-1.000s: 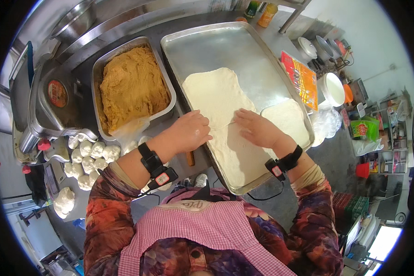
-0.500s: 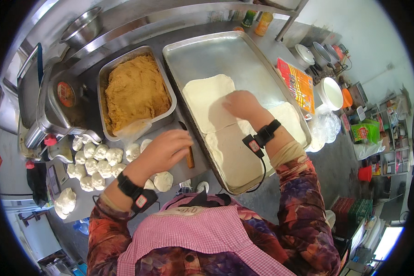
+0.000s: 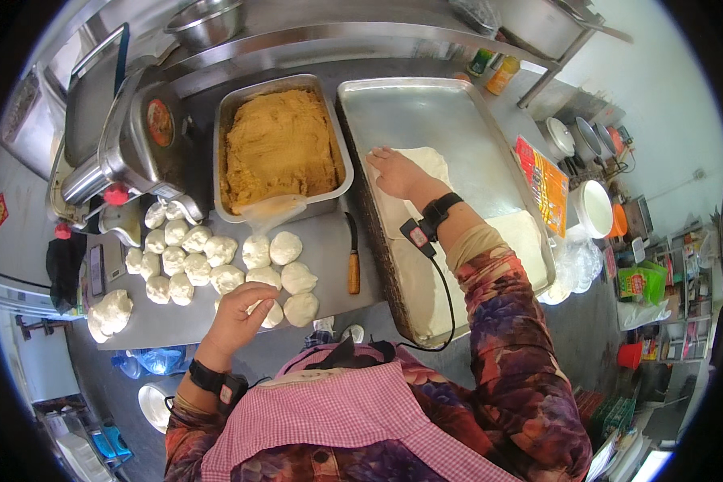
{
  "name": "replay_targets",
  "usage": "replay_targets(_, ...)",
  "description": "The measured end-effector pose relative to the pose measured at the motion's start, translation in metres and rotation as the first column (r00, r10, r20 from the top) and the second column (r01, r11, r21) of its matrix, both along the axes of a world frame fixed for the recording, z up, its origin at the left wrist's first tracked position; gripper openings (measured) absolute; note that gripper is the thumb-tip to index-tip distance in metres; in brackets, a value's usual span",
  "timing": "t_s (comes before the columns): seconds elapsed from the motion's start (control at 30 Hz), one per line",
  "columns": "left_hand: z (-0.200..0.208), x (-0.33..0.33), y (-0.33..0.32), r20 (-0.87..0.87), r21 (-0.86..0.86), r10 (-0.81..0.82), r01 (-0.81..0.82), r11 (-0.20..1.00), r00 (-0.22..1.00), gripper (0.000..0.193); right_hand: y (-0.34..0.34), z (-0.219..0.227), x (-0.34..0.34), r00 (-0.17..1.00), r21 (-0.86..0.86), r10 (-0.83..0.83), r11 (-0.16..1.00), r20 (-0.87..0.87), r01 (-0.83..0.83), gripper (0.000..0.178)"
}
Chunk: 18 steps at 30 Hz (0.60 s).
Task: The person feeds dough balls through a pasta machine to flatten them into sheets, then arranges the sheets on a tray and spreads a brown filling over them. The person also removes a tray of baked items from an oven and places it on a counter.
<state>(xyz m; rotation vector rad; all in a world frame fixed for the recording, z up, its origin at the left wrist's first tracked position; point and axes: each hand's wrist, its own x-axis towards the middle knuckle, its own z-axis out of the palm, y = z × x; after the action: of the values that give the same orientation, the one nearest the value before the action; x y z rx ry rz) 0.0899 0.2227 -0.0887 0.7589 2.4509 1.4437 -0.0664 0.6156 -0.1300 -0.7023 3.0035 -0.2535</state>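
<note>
Pale round dough ball (image 3: 267,312) at the grey counter's (image 3: 329,257) near edge, clasped under curled left hand (image 3: 237,317) | flattened white dough sheet (image 3: 458,241) in large steel tray (image 3: 426,112), right hand (image 3: 394,170) pressed flat, fingers spread | wooden-handled knife (image 3: 353,253) between; steel pan of brown filling (image 3: 277,145) beyond.

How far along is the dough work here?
Done: a flattened dough sheet lies in the big tray, and many dough balls are portioned on the counter. In hand: the right hand presses on the sheet's far end, while the left hand closes on a ball. Left: the balls are unflattened, and the filling pan looks nearly full.
</note>
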Motion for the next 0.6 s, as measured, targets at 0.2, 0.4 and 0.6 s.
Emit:
replay_targets(0.2,-0.009,0.008,-0.019,0.004,0.01,0.069,-0.069,0.998,0.998,0.012,0.028,0.015,0.032,0.971,-0.408,0.008,0.908,0.238,0.093,0.045)
replay_targets(0.4,-0.022,0.016,-0.039,0.057,0.036,0.181,-0.183,0.983,0.982,0.012,0.028,0.011,0.16,0.982,-0.143,-0.119,0.98,0.144,0.14,0.053)
replay_targets(0.6,-0.035,0.025,-0.038,0.046,0.021,0.147,-0.149,0.989,0.988,0.013,0.059,0.03,0.19,0.924,-0.075,-0.371,0.923,0.095,0.378,0.044)
